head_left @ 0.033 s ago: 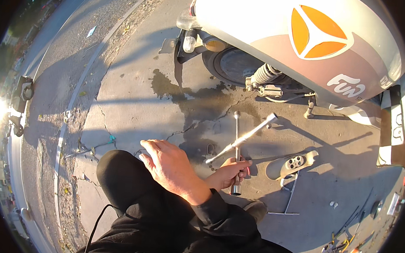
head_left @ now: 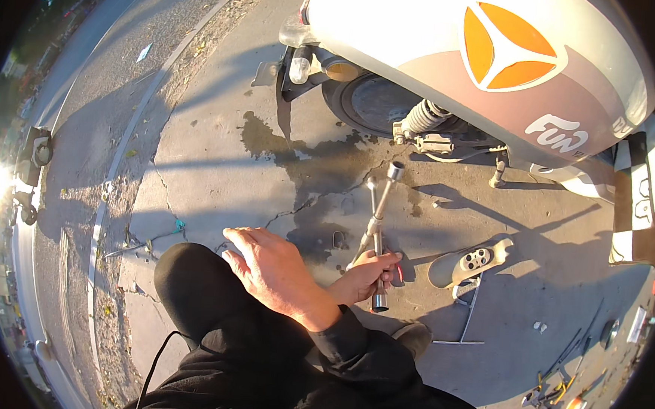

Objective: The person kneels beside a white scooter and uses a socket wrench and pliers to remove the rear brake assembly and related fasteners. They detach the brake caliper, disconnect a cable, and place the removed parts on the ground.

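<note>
My left hand (head_left: 368, 276) is closed around one arm of a metal four-way lug wrench (head_left: 375, 226). A socket end sticks out below the fist, and the other arms rise above it. A small red thing (head_left: 399, 273) shows beside the fingers; what it is I cannot tell. Crossing over the left wrist, my right hand (head_left: 274, 272) hangs loose near my bent knee (head_left: 188, 278), fingers apart and holding nothing. Right of the wrench, a beige curved piece with dark round holes (head_left: 470, 263) lies on the ground, next to a thin T-shaped metal bar (head_left: 470, 318).
A white and pinkish scooter (head_left: 428, 38) with an orange emblem stands ahead, its rear wheel (head_left: 367, 106) and shock absorber (head_left: 422, 120) showing. A dark wet stain (head_left: 307, 177) marks the cracked pavement. Several tools (head_left: 556, 387) lie far right. The road runs along the left.
The lug wrench has turned in my left hand, so its crossing arms now point more upright. My right hand stays almost where it was.
</note>
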### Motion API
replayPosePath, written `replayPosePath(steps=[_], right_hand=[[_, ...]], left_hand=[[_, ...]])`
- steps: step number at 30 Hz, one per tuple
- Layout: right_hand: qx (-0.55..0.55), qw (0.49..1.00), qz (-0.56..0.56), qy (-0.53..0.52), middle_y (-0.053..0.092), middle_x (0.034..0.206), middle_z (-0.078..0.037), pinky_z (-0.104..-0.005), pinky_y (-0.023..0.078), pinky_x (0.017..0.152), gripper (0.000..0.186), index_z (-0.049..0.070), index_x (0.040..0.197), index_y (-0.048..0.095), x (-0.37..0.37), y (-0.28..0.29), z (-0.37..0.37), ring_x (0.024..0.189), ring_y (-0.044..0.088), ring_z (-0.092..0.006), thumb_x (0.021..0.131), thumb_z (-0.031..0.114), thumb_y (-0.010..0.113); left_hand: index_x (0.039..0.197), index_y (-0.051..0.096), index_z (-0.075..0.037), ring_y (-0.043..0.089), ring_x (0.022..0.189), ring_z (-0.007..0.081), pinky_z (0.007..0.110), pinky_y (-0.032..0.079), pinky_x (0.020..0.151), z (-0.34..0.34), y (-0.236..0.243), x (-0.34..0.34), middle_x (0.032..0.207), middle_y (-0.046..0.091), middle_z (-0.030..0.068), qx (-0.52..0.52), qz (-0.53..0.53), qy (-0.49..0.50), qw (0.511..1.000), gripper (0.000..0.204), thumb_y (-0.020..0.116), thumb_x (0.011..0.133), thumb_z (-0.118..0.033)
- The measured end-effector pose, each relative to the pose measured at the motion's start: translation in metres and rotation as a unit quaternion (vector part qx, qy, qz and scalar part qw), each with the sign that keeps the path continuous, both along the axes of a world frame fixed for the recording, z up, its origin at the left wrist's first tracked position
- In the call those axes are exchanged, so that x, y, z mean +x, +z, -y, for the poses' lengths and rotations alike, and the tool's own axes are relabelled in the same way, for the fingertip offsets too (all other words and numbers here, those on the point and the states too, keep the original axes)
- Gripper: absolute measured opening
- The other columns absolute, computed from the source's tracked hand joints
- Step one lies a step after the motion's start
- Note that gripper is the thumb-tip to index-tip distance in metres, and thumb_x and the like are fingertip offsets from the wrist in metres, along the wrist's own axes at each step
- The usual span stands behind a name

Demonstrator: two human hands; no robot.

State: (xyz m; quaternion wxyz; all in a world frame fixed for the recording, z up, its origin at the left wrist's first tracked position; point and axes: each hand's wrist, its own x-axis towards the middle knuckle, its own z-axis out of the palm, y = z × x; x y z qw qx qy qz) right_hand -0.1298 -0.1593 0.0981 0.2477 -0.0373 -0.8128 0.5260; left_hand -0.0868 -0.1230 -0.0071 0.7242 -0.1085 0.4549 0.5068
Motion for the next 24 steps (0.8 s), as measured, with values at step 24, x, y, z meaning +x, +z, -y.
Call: replayPosePath(steps=[24], right_hand=[[0.301, 0.814, 0.303, -0.395, 0.061, 0.119, -0.007, -0.0387, 0.053, 0.091, 0.029, 0.005, 0.110, 0.065, 0.171, -0.265, -0.205, 0.113, 0.057, -0.0296, 0.083, 0.001, 0.058]], left_hand=[[0.086, 0.055, -0.001, 0.064, 0.049, 0.0228, 0.036, 0.050, 0.047, 0.085, -0.124, -0.026, 0.059, 0.061, 0.0117, -0.272, -0.512, -0.110, 0.807, 0.035, 0.063, 0.094, -0.035]])
